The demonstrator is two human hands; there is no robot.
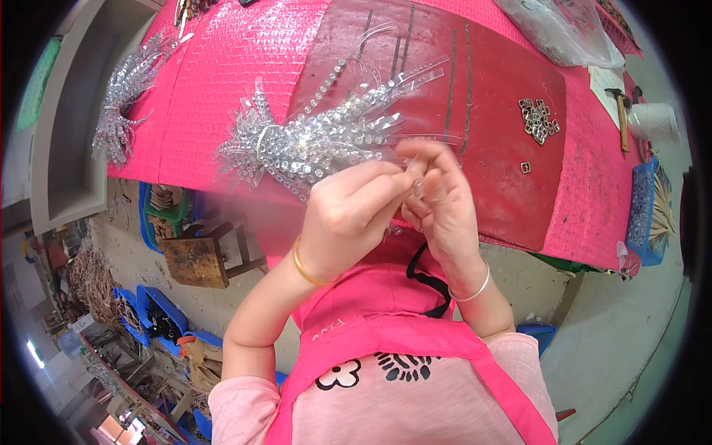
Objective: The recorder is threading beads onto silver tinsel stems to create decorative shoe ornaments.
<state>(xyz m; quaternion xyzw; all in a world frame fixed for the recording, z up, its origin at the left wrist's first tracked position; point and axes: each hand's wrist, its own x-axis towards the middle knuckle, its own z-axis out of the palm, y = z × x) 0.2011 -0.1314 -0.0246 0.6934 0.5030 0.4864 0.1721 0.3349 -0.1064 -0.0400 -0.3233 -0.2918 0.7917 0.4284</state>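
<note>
My left hand point(356, 200) and my right hand point(445, 204) meet over the near edge of the dark red mat point(504, 200). The fingers of both are closed in a pinch, fingertips together. Whatever they pinch is small and mostly hidden; a bit of something clear and shiny shows between them. Just beyond my left hand lies a bundle of clear straps with sparkling silver stones point(319, 144), tied round with a band and fanned out to the right. Small square metal buckles point(538, 120) sit in a pile farther right, with a single buckle point(526, 168) apart from it.
A second bundle of silver straps point(127, 100) lies at the table's left end. At the right are a hammer point(620, 119), a white roll point(654, 122) and a blue basket point(644, 215). A plastic bag point(567, 33) is at the far right. A wooden stool point(196, 261) stands below the table.
</note>
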